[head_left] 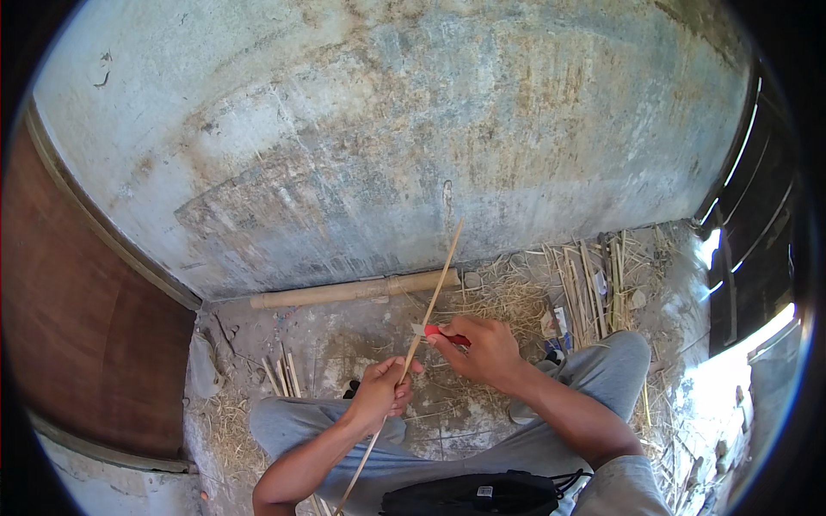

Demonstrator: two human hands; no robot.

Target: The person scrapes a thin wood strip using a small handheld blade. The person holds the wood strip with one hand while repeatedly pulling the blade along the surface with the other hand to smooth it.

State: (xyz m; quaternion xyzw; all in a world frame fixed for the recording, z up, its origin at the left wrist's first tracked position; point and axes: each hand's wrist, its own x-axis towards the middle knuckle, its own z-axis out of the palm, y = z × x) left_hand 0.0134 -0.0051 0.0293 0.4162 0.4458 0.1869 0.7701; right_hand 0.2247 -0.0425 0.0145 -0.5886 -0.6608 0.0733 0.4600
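1. The left hand (pixel 387 387) had its fingers curled around the pale strip (pixel 440 292), pinching it just below the blade. A firm, steady hold there seemed right, since so slender a piece could bend or twist.
2. The right hand (pixel 483 351) was closed on the red-handled knife (pixel 449 335), thumb and forefinger pressed together near the blade. That short grip, I judged, suited fine control.
3. The strip slanted up between the knees, its far end in front of the wall (pixel 447 129), its lower length passing near the left thigh. Keeping it in one straight line mattered.
4. The blade lay across the strip or just beside it; from where I stood I couldn't tell whether its edge bit. A shallow angle and light pressure looked wise.
5. The left fingertips sat close to the blade, so strokes were safest directed away from them and from the legs.
6. Straw-like shavings (pixel 508 303) and split sticks (pixel 594 292) littered the floor on the right, so elbow room was best kept above them.
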